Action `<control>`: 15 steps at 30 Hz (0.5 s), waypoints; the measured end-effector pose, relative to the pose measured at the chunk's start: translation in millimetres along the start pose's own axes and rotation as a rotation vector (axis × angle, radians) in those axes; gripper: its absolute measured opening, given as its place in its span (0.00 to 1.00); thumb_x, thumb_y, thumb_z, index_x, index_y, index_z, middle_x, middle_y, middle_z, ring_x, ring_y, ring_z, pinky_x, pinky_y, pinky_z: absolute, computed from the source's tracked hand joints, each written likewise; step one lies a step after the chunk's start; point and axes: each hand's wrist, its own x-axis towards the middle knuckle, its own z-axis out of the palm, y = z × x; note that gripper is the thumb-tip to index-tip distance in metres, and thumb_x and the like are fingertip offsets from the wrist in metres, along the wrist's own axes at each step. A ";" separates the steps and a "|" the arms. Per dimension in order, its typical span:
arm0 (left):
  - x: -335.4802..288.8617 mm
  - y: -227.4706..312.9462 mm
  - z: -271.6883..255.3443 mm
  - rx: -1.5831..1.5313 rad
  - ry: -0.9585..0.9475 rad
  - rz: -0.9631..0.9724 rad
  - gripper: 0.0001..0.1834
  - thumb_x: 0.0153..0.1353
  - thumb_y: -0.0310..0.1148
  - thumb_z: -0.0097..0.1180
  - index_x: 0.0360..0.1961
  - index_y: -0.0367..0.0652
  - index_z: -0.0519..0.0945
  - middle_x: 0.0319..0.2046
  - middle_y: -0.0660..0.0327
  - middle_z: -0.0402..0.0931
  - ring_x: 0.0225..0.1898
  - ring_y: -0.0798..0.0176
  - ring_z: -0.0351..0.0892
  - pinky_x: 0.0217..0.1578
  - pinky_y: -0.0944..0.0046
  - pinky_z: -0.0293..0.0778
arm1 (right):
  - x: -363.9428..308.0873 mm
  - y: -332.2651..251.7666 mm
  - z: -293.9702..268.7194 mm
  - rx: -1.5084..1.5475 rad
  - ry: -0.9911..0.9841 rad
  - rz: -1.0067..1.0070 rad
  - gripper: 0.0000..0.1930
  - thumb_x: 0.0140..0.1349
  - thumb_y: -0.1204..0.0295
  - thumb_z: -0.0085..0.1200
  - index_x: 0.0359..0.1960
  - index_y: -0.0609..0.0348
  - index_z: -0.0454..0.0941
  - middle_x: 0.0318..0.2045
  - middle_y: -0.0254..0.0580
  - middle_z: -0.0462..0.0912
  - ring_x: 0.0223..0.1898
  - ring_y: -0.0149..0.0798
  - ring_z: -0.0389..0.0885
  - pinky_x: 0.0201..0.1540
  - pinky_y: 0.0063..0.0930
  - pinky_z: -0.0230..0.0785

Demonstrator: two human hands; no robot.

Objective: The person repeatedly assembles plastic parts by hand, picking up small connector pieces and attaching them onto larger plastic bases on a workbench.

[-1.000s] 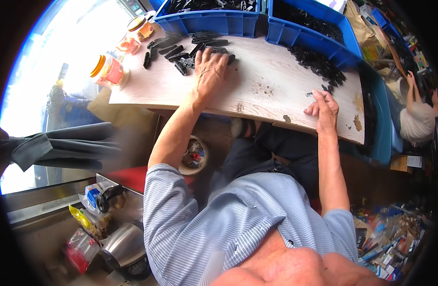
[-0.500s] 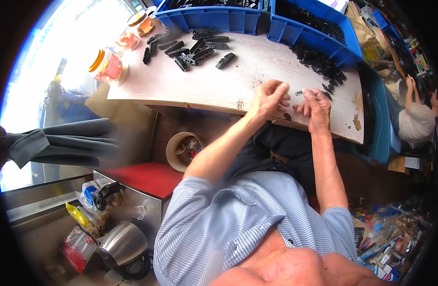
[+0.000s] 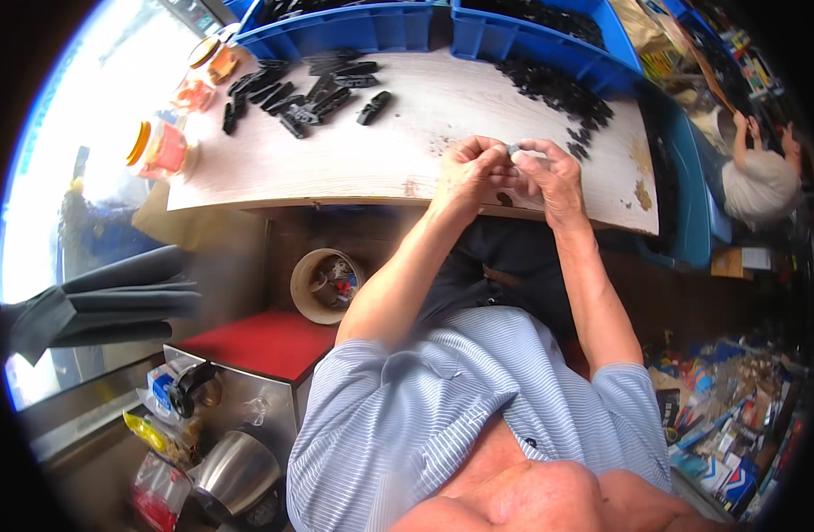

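Over the near part of the pale wooden table [image 3: 336, 168], my left hand [image 3: 469, 174] and my right hand [image 3: 553, 182] meet fingertip to fingertip. A small grey piece [image 3: 512, 149] is pinched between them; its exact kind is too small to make out. Both hands are closed, thumbs against forefingers. Beyond my right hand lies a loose spread of small black parts [image 3: 562, 99]. Longer black plastic parts [image 3: 314, 96] form a heap at the far left of the table, and a single black part [image 3: 374, 107] lies a little to their right.
Two blue crates, one left [image 3: 345, 34] and one right [image 3: 549, 44], hold black parts along the far edge. Jars with orange lids [image 3: 159, 149] stand at the left. A round bin [image 3: 305, 297] sits below the table. Another person [image 3: 761, 182] is at the far right.
My hands, apart before, have come together, and a small grey piece now shows between the fingertips. The whole view has shifted slightly, so the table sits farther left and higher.
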 end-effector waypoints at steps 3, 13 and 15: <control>-0.8 -2.2 -0.5 0.015 -0.001 0.004 0.06 0.64 0.28 0.54 0.36 0.36 0.75 0.29 0.59 0.78 0.28 0.65 0.81 0.33 0.69 0.80 | -1.4 -2.4 -0.1 -0.006 -0.004 0.020 0.14 0.55 0.70 0.65 0.42 0.60 0.80 0.19 0.28 0.78 0.17 0.19 0.68 0.22 0.12 0.59; -1.3 0.4 -6.0 0.252 0.021 0.084 0.12 0.64 0.32 0.56 0.43 0.34 0.75 0.29 0.57 0.79 0.27 0.66 0.79 0.28 0.69 0.78 | -0.8 3.5 -1.7 0.085 0.004 0.042 0.09 0.56 0.68 0.66 0.34 0.58 0.81 0.15 0.27 0.73 0.16 0.20 0.68 0.25 0.18 0.67; 4.0 14.1 -20.0 0.651 0.133 0.309 0.19 0.63 0.35 0.58 0.51 0.34 0.74 0.25 0.58 0.78 0.24 0.68 0.77 0.25 0.68 0.75 | 0.5 7.0 -4.8 0.094 0.027 -0.004 0.08 0.58 0.69 0.65 0.32 0.57 0.81 0.12 0.26 0.69 0.15 0.23 0.69 0.32 0.26 0.75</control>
